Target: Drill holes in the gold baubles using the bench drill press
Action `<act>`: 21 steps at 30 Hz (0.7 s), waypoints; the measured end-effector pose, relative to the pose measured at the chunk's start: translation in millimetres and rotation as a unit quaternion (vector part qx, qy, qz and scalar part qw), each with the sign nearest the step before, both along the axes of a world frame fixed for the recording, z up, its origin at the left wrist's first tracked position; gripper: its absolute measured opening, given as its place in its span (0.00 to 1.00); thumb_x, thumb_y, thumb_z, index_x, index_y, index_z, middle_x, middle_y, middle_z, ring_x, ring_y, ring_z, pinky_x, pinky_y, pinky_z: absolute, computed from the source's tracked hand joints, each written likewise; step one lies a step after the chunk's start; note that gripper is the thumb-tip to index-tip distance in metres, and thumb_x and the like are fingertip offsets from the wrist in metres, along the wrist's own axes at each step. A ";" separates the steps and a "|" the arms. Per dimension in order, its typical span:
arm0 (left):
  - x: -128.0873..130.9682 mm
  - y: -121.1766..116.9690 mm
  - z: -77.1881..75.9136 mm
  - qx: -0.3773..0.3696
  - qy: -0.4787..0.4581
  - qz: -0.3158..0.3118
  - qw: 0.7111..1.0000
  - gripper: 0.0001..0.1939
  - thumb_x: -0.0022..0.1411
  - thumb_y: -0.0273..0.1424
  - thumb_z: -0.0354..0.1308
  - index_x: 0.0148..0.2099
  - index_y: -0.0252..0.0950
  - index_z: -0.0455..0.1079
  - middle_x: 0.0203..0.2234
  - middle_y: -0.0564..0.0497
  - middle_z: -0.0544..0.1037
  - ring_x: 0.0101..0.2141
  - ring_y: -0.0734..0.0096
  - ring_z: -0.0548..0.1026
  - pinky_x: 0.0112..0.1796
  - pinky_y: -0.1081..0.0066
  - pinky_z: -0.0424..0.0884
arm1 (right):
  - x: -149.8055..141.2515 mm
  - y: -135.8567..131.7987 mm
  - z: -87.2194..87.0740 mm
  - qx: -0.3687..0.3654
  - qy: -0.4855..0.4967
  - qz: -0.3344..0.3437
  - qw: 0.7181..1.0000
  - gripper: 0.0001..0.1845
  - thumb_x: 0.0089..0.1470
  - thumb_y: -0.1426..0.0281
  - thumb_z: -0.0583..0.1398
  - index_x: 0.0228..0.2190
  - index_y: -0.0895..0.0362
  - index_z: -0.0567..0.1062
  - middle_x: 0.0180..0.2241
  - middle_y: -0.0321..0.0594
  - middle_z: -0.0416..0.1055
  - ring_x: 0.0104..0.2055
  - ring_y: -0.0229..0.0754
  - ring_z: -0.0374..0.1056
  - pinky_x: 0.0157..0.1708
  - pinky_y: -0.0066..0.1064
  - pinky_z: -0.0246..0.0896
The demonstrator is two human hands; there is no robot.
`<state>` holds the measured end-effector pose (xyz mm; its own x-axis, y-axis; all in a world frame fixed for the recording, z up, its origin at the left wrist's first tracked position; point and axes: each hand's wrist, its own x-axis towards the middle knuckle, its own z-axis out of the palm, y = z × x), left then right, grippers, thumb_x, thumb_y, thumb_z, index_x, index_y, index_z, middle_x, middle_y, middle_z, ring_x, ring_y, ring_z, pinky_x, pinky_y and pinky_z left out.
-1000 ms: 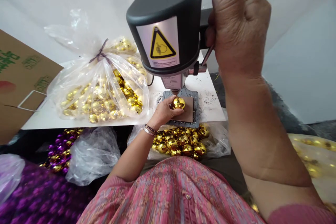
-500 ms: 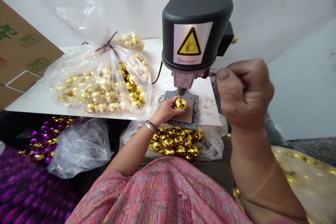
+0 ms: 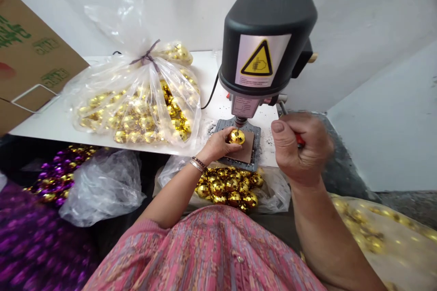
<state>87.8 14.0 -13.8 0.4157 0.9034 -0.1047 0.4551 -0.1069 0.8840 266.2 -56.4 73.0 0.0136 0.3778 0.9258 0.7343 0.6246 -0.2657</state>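
Observation:
My left hand is closed on a shiny gold faceted ball, thumb and fingers at its left side. The ball rests on a brown board over the grey base of a small black drill press. Right above the ball is the drill chuck, its bit at the top of the ball. My right hand is wrapped round the drill press lever, and part of a red grip shows between the fingers.
A tied clear bag of gold balls lies on the white table, beside a cardboard box. Loose gold balls sit in plastic at my lap. Purple and gold balls are lower left, another bag lower right.
My right hand has swung down and a little left with the lever. My left hand still holds the ball under the drill. The whole view has shifted slightly.

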 end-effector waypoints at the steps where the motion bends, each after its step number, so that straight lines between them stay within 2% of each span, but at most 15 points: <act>1: 0.0 -0.1 -1.0 0.003 0.002 -0.001 1.000 0.26 0.52 0.32 0.70 0.54 0.36 0.75 0.37 0.53 0.81 0.37 0.65 0.77 0.40 0.70 0.71 | -0.1 1.2 -3.7 0.008 0.003 0.001 1.000 0.06 0.59 0.75 0.62 0.35 0.56 0.68 0.30 0.33 0.69 0.33 0.31 0.64 0.35 0.26 0.62; 5: 0.2 -0.3 -4.3 0.016 0.007 -0.003 1.000 0.24 0.53 0.33 0.70 0.53 0.36 0.74 0.38 0.52 0.81 0.39 0.65 0.76 0.41 0.69 0.70 | -1.2 5.7 -15.8 0.032 0.025 0.007 0.999 0.07 0.58 0.76 0.62 0.36 0.56 0.68 0.32 0.34 0.70 0.35 0.31 0.66 0.39 0.25 0.65; 12: 0.7 -0.1 -10.3 0.023 0.000 -0.009 1.000 0.23 0.54 0.34 0.69 0.53 0.38 0.74 0.41 0.52 0.80 0.40 0.64 0.76 0.41 0.69 0.70 | -5.2 9.2 -23.6 0.049 0.048 0.015 0.998 0.05 0.59 0.76 0.60 0.35 0.57 0.67 0.31 0.34 0.69 0.33 0.30 0.65 0.37 0.25 0.64; 17: 0.4 -1.2 -9.0 0.025 0.006 -0.007 1.000 0.22 0.54 0.34 0.68 0.53 0.39 0.74 0.42 0.53 0.81 0.41 0.64 0.77 0.43 0.69 0.71 | -7.7 8.5 -32.7 0.052 0.038 0.017 0.998 0.06 0.60 0.75 0.60 0.33 0.58 0.65 0.30 0.33 0.69 0.33 0.29 0.66 0.36 0.25 0.64; 19: 0.4 -2.0 -8.1 0.022 0.008 -0.005 1.000 0.23 0.54 0.34 0.69 0.53 0.39 0.74 0.42 0.53 0.81 0.42 0.64 0.77 0.44 0.69 0.71 | -8.2 8.0 -29.5 0.056 0.044 0.011 0.997 0.07 0.61 0.73 0.59 0.32 0.58 0.65 0.29 0.32 0.69 0.32 0.29 0.66 0.35 0.25 0.63; 21: 0.6 -3.6 -7.7 0.022 0.007 -0.002 1.000 0.23 0.54 0.33 0.69 0.53 0.39 0.74 0.42 0.54 0.81 0.42 0.65 0.77 0.45 0.69 0.71 | -8.3 8.8 -18.8 0.049 0.062 -0.010 0.997 0.07 0.62 0.70 0.59 0.32 0.58 0.67 0.28 0.32 0.68 0.30 0.28 0.64 0.33 0.24 0.60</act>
<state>88.4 10.4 -21.5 0.4176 0.9058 -0.0711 0.4674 -0.1471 0.8717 258.0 -47.6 54.2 0.1361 0.2844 0.9490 0.7118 0.6382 -0.2934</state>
